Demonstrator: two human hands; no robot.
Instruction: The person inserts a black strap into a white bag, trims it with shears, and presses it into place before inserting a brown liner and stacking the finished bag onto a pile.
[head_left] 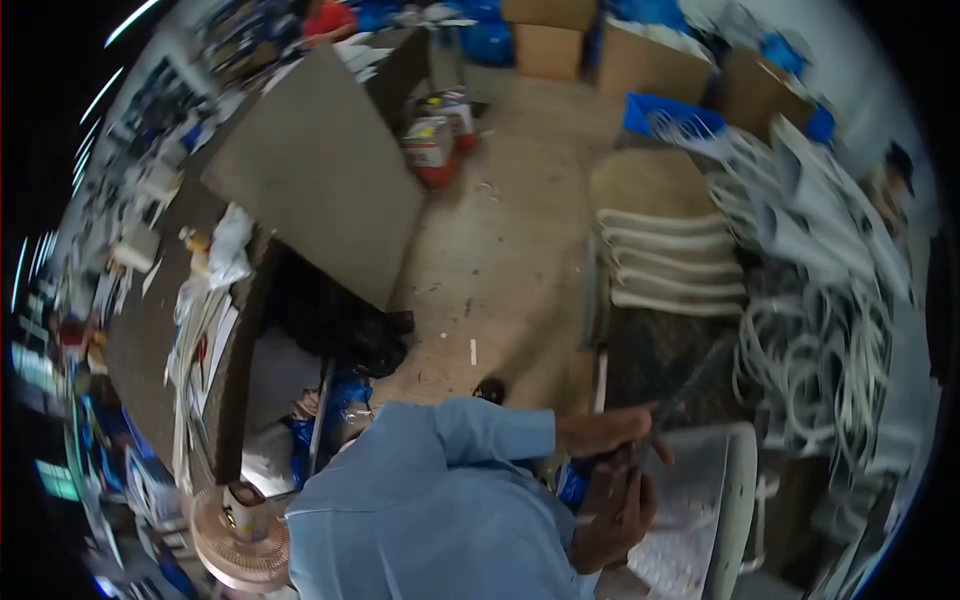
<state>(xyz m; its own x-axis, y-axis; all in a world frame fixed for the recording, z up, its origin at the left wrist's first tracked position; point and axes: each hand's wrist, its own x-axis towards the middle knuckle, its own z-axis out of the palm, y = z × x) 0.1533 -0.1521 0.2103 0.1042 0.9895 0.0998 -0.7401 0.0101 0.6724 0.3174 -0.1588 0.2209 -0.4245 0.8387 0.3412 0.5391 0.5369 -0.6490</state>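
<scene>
Both hands are close together at the lower right, in front of light blue sleeves. My left hand (605,432) reaches across from the left, its fingers bent near a dark narrow shape (688,392) that is blurred. Just below it, my right hand (618,512) has its fingers curled in towards the left one. What lies between the hands is too blurred to make out. Beside them stands a white container (738,500) with a thick rounded rim and pale contents.
Stacked beige curved panels (675,265) and bundles of pale looped strips (815,350) lie on the right. A brown table (150,330) stands left, with a large board (320,175) leaning by it. A fan (240,545) is lower left. People (328,20) are farther off.
</scene>
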